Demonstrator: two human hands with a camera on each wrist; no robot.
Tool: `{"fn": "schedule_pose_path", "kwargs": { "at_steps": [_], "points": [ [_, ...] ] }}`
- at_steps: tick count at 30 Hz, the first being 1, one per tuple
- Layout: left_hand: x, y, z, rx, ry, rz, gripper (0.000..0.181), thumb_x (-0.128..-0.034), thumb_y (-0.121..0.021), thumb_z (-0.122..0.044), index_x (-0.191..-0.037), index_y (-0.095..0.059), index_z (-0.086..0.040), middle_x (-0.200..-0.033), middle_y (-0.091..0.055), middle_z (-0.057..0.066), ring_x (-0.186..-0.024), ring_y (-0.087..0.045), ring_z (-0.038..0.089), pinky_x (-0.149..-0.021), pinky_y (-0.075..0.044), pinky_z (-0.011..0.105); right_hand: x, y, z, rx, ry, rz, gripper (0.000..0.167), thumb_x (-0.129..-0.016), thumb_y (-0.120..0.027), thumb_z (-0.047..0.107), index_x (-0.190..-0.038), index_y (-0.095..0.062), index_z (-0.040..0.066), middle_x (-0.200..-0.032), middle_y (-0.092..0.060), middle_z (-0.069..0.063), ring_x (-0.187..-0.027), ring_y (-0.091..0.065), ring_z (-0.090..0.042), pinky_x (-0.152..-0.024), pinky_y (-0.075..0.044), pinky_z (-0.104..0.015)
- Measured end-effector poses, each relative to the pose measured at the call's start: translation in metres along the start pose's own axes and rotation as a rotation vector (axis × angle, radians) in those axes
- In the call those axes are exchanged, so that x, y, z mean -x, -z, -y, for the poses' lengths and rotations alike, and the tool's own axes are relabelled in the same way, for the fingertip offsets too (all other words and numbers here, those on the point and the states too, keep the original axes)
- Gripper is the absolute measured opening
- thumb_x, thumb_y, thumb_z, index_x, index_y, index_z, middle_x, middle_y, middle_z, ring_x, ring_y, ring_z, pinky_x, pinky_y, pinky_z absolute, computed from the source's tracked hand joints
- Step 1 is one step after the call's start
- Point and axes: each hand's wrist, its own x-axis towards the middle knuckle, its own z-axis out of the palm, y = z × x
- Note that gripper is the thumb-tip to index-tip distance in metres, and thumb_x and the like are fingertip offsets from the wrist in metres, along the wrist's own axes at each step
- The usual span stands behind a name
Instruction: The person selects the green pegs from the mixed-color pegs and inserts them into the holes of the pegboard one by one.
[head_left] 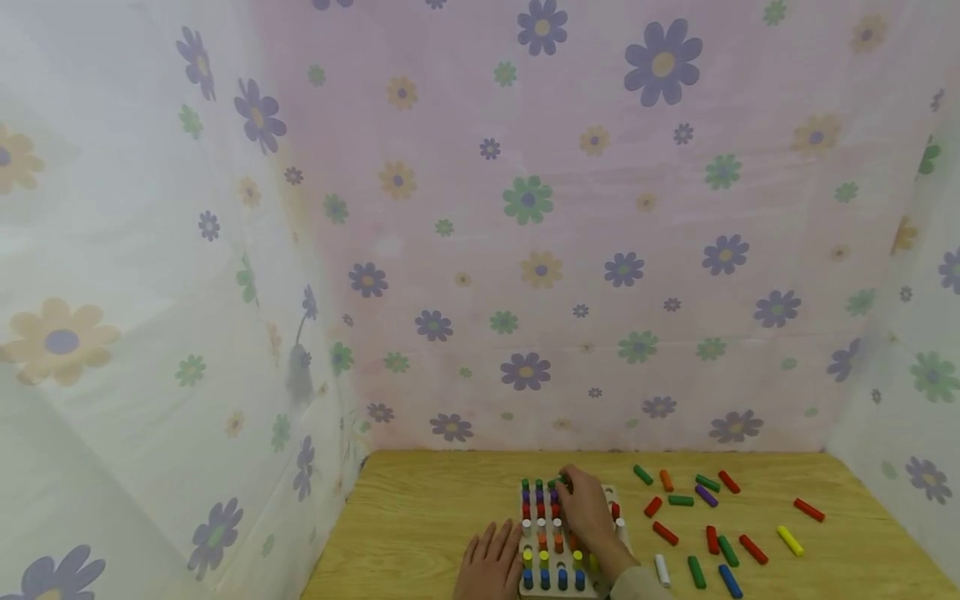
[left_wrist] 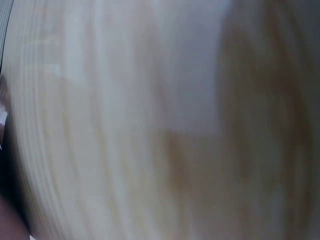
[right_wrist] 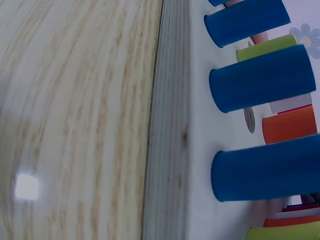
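A pegboard [head_left: 532, 547] stands on the wooden table, with rows of green, purple, red, white, orange, yellow and blue pegs. At its far row the right hand [head_left: 588, 517] pinches a green peg [head_left: 558, 481] between thumb and fingers. The left hand [head_left: 491, 562] rests flat along the board's left edge, fingers spread and straight. Blue pegs [right_wrist: 262, 79] stand large along the board's near side in the right wrist view. In the left wrist view mostly blurred wood grain shows.
Loose pegs lie right of the board: green [head_left: 681, 501], red [head_left: 753, 549], orange [head_left: 667, 480], purple [head_left: 707, 496], blue [head_left: 730, 581], white [head_left: 662, 570] and yellow [head_left: 791, 541]. Flower-patterned sheets [head_left: 450, 233] hang around the table [head_left: 405, 508].
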Motion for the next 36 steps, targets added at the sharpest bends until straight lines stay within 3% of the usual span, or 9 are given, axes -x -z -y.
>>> {"fn": "schedule_pose_path", "kwargs": {
  "at_steps": [7, 18, 36],
  "points": [
    [-0.0001, 0.0019, -0.0018, 0.005, 0.007, 0.001, 0.066, -0.1079, -0.010, -0.062, -0.156, -0.046, -0.034, -0.156, -0.049, -0.008, -0.144, -0.044, 0.026, -0.117, -0.037, 0.053, -0.0063, -0.0032, -0.0019, 0.071, -0.054, 0.021, 0.015, -0.096, -0.073, 0.011, -0.109, -0.074, 0.004, -0.093, -0.073, -0.003, -0.079, -0.065, -0.013, -0.067, -0.059, -0.036],
    [0.0003, -0.0014, 0.0002, -0.004, -0.006, 0.001, 0.068, -0.1071, -0.008, -0.063, -0.156, -0.046, -0.035, -0.156, -0.049, -0.009, -0.143, -0.046, 0.027, -0.116, -0.038, 0.053, -0.0084, -0.0013, 0.0001, 0.106, -0.101, 0.058, 0.018, -0.096, -0.073, 0.012, -0.112, -0.076, 0.004, -0.106, -0.075, -0.009, -0.097, -0.071, -0.027, -0.084, -0.061, -0.049],
    [0.0004, 0.0024, -0.0003, 0.016, 0.001, 0.010, 0.068, -0.1071, -0.009, -0.063, -0.155, -0.047, -0.034, -0.156, -0.049, -0.008, -0.143, -0.045, 0.027, -0.117, -0.038, 0.053, -0.0075, -0.0043, -0.0052, 0.131, -0.006, 0.032, 0.019, -0.095, -0.073, 0.011, -0.112, -0.078, 0.004, -0.103, -0.075, -0.009, -0.092, -0.072, -0.025, -0.078, -0.062, -0.045]
  ]
}}
